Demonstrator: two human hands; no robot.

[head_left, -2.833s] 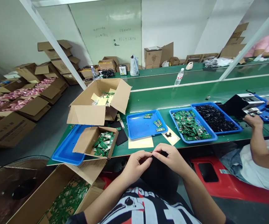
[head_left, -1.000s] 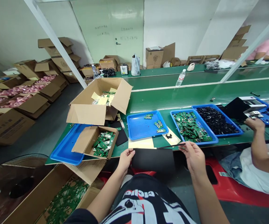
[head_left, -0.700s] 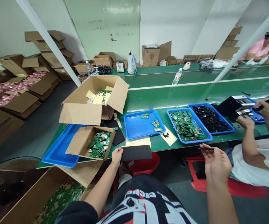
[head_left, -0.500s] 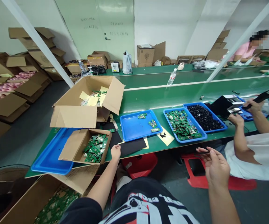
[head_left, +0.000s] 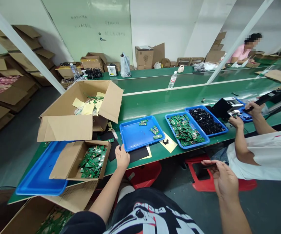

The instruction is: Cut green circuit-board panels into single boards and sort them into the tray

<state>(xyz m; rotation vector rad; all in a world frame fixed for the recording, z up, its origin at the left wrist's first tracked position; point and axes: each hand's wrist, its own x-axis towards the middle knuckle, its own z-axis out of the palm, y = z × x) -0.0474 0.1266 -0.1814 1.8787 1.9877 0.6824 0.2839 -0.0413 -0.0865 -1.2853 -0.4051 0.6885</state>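
Observation:
My left hand (head_left: pixel 122 158) rests flat at the green bench's front edge, holding nothing, with its fingertips next to a black foam sheet (head_left: pixel 138 154). That sheet lies on a pale yellow paper (head_left: pixel 148 155) in front of a blue tray (head_left: pixel 130 138) holding a few green circuit boards. My right hand (head_left: pixel 222 175) hangs past the bench edge over a red stool (head_left: pixel 199 172). A thin black strip (head_left: pixel 209 165) is pinched between its thumb and fingers. To the left of my left hand stands a small cardboard box (head_left: pixel 78 159) of green circuit boards.
A co-worker's hands work at a small black machine (head_left: pixel 228 105) at right. Blue trays of green boards (head_left: pixel 186 130) and black parts (head_left: pixel 205 120) stand between us. A large open carton (head_left: pixel 79 107) sits on the bench, with another carton (head_left: pixel 28 214) below its front edge.
The black sheet has left my hands and lies on the bench. My hands have moved apart, with the thin strip staying in my right hand. The view has swung left.

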